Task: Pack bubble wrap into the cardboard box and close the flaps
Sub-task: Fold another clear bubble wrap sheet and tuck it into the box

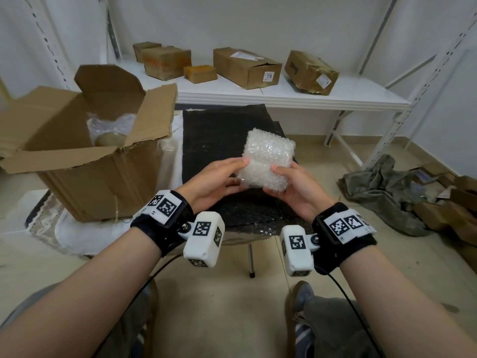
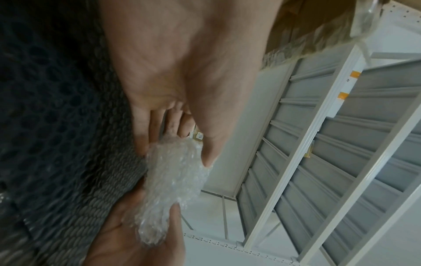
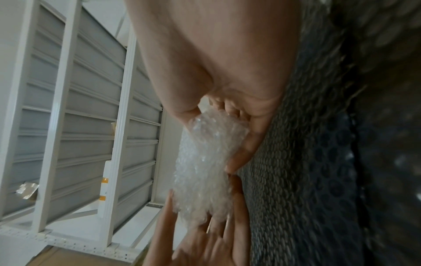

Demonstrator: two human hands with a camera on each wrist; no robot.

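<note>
A folded wad of clear bubble wrap (image 1: 265,161) is held in the air above a dark mat (image 1: 219,135), between both hands. My left hand (image 1: 219,177) grips its left edge, thumb on top and fingers beneath. My right hand (image 1: 289,187) grips its right edge the same way. The wrist views show the bubble wrap (image 2: 173,181) (image 3: 205,162) pinched between thumb and fingers of each hand. The open cardboard box (image 1: 77,161) stands to the left with its flaps up; more bubble wrap (image 1: 111,125) and a round tan object lie inside.
A white shelf (image 1: 296,98) behind the mat carries several closed cardboard boxes (image 1: 245,67). A crumpled grey cloth (image 1: 382,187) and flattened cardboard (image 1: 454,202) lie on the floor at right. White cloth (image 1: 85,236) lies under the open box. A metal leg (image 1: 251,259) stands below the mat.
</note>
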